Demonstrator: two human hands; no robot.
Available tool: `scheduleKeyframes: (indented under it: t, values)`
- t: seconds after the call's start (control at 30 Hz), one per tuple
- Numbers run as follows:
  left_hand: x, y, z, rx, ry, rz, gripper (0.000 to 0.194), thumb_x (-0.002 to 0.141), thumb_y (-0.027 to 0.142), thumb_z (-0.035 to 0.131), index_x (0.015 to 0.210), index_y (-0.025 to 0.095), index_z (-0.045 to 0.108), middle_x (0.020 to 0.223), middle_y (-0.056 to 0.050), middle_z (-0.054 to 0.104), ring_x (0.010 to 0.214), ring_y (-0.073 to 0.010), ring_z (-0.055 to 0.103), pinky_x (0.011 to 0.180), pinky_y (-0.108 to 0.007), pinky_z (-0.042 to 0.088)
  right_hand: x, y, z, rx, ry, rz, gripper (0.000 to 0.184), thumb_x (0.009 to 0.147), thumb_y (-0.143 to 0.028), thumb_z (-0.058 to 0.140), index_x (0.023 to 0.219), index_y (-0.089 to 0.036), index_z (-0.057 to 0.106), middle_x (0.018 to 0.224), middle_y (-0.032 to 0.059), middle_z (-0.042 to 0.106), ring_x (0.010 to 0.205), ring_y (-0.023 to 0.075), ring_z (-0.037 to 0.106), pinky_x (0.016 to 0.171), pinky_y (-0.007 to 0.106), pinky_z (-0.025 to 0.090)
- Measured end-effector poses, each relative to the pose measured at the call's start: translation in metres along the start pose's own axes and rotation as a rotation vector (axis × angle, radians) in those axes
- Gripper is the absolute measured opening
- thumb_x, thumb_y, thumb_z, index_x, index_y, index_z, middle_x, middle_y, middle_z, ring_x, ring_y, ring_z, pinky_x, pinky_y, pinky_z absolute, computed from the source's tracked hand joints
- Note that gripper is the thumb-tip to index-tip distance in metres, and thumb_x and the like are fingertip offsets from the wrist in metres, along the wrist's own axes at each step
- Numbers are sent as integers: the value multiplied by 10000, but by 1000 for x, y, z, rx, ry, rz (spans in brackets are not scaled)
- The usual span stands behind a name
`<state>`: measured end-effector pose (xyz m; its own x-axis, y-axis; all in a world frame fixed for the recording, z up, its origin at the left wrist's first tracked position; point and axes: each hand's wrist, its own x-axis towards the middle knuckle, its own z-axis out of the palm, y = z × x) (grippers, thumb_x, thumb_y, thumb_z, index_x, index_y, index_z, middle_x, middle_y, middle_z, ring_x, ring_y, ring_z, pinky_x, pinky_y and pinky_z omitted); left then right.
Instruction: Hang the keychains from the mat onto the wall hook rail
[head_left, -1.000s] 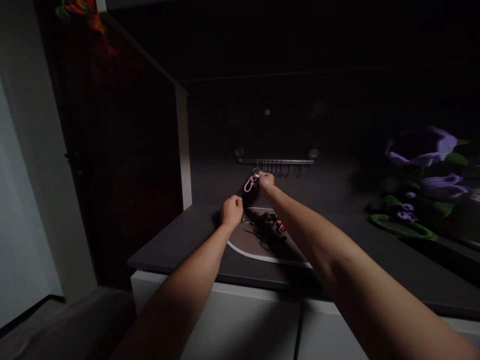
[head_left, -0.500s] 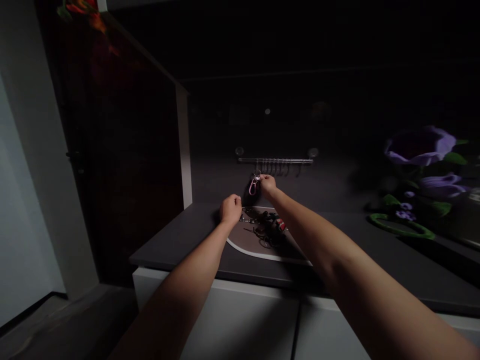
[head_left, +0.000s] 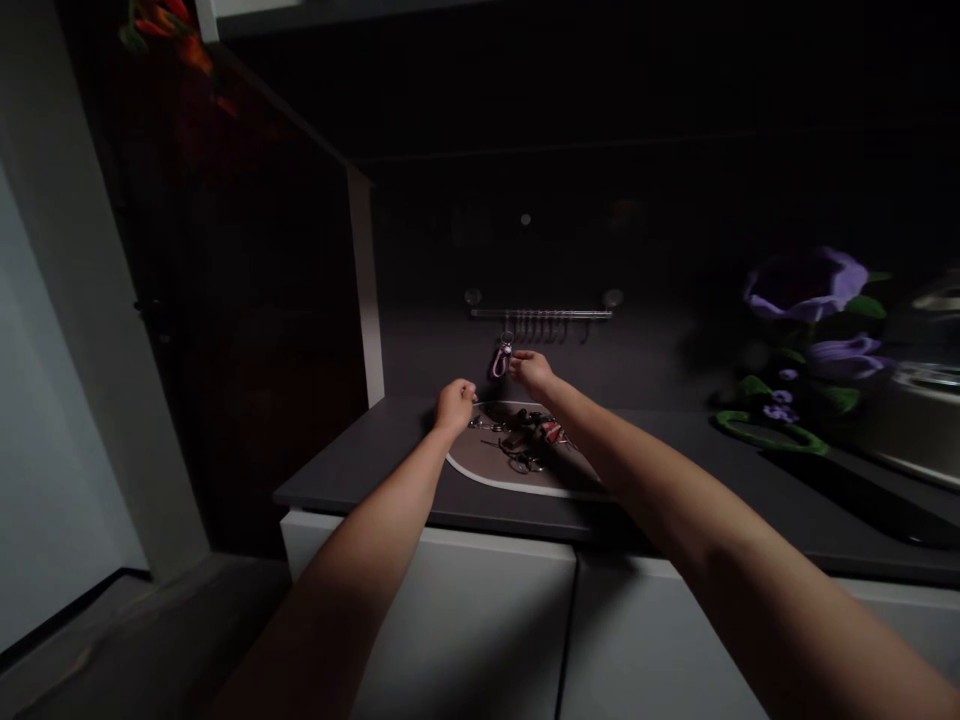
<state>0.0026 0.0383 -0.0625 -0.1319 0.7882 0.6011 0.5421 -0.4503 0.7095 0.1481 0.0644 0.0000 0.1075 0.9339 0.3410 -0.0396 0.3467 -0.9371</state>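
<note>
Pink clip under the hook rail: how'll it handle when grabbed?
The pink clip likely swings freely, since it dangles from a small metal ring. Its thin loop looks light and fairly stiff, though dim light hides its material.

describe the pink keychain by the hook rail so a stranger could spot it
Above the dark countertop runs a metal hook rail. Just under its left end hangs a keychain with a pink loop, beside the right hand; nothing else near is pink.

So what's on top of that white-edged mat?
The mat holds a jumble of metal rings and dark keychains, one partly red; they overlap, so whatever lies underneath is covered.
</note>
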Motion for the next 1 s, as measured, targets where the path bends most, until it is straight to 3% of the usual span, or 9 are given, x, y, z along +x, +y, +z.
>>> scheduleKeyframes:
  t: [0.13,0.3,0.47,0.7,1.0]
  values:
    - [-1,-1,-3,-43,-34,26,159,779,176,448,765,131,600,723,-42,651,674,-110,575,655,-210,413,-27,-6,-3,-22,-62,38,111,704,-64,533,787,-126,574,620,5,583,507,53,493,514,170,405]
    - [-6,1,-7,28,-120,40,146,761,164,479,777,138,622,743,-33,651,693,-115,571,672,-217,423,-47,14,-15,-273,-149,-153,119,715,-115,554,816,-142,610,737,13,639,657,84,551,700,231,443]
    - [-9,1,-11,177,-207,59,149,742,145,516,804,141,652,824,-53,660,760,-138,573,718,-237,422,-63,34,-26,-569,-196,-328,148,702,-150,601,836,-188,649,863,33,661,817,146,575,831,293,409]
    - [-8,-8,-12,357,-313,69,173,743,185,549,861,173,675,889,-62,667,829,-168,570,757,-259,409,-64,35,-31,-824,-403,-399,145,718,-129,591,817,-201,668,825,27,675,785,152,583,778,244,402]
    - [-5,-16,-12,478,-386,126,148,715,191,591,821,220,690,882,-36,672,846,-167,570,770,-250,387,-53,45,-30,-920,-426,-405,129,714,-124,597,791,-189,676,817,32,675,749,145,577,724,225,388]
